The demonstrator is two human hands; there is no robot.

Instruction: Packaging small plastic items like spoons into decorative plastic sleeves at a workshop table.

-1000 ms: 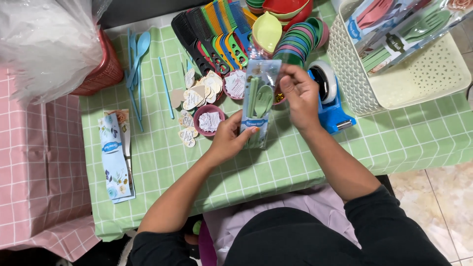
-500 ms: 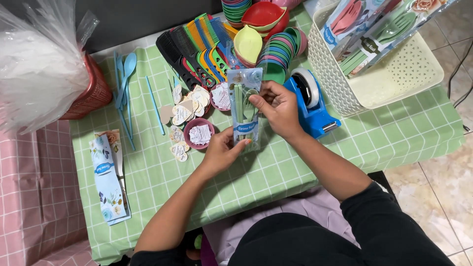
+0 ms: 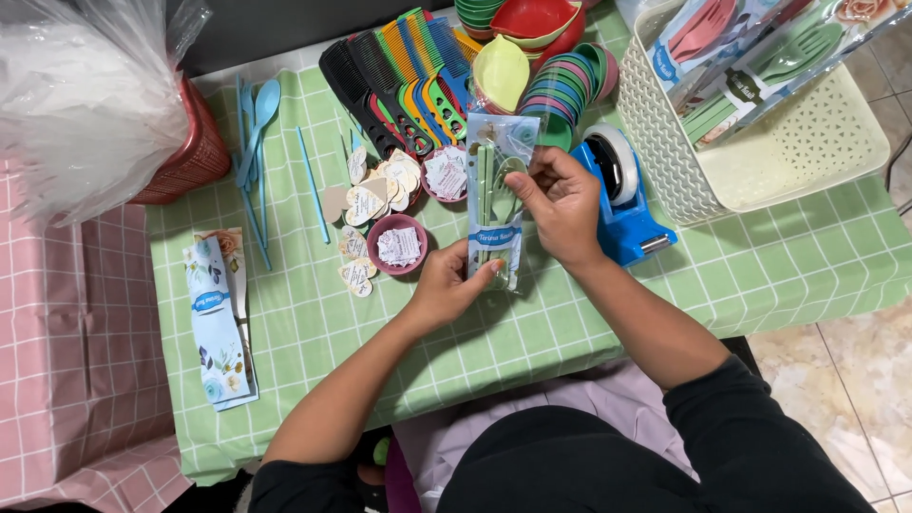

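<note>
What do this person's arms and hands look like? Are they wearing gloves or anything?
No gloves: the left hand and right hand are bare, with no ring or watch that I can see. Black sleeves are pushed up towards the elbows, leaving both forearms uncovered. One left nail looks painted orange.

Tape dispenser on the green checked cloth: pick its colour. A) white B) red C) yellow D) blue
D: the tape dispenser has a blue body and sits just beyond the right hand, which grips the clear cutlery packet.
</note>
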